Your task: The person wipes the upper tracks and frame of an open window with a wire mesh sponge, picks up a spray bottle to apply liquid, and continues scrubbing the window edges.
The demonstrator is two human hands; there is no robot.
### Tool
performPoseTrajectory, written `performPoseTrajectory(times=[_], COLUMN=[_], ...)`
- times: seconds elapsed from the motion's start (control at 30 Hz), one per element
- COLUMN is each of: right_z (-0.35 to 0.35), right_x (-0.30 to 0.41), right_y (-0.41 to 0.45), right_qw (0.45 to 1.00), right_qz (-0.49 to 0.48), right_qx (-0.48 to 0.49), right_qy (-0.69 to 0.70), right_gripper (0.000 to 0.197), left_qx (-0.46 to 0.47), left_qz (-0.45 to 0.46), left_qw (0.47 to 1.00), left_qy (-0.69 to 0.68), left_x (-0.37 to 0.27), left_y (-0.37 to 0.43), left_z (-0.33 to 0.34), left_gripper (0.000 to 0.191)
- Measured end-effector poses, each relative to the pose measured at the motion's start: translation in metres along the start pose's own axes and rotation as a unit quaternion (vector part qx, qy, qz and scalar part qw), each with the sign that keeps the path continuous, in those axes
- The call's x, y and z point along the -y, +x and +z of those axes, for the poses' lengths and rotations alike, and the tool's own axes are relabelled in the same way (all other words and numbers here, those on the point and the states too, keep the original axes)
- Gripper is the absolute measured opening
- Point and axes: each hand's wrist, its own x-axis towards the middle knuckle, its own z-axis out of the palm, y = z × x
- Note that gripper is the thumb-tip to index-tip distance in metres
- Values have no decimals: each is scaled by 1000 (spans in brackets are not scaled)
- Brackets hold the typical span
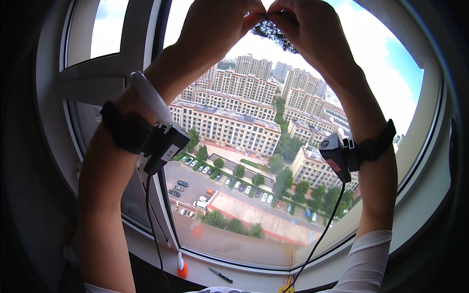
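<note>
Both arms reach up before a window pane, and the top edge of the view cuts off part of each hand. My left hand [223,20] and my right hand [311,27] meet at the fingertips, pinching a dark, ragged piece of material [273,33]. Its crumpled lower edge hangs below the fingers against the bright sky; what it is made of cannot be told. A pale bangle [152,97] circles my left wrist. Black strapped camera units sit on the left forearm [166,150] and the right forearm [335,155].
On the white windowsill [253,273] are an orange spray bottle [182,267] with a white top, a small black-handled knife [220,274] and a partly cut-off yellow object [287,288]. A black cable hangs from each camera unit. Another window section [106,33] stands at left. Buildings and parked cars lie far below.
</note>
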Motion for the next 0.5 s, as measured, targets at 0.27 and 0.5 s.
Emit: performPoseTrajectory(times=[0.27,0.5], right_z=[7,-2], right_x=[1,2], right_y=[-8,7], right_qw=[998,994], right_qz=[-7,50], right_qx=[59,93], right_qy=[7,32], right_gripper=[6,10], left_qx=[63,47], left_qz=[17,10], left_qw=[997,998], left_qy=[-27,-31], left_x=[3,3], left_y=[-11,-3], left_z=[-4,-8], left_gripper=[11,10])
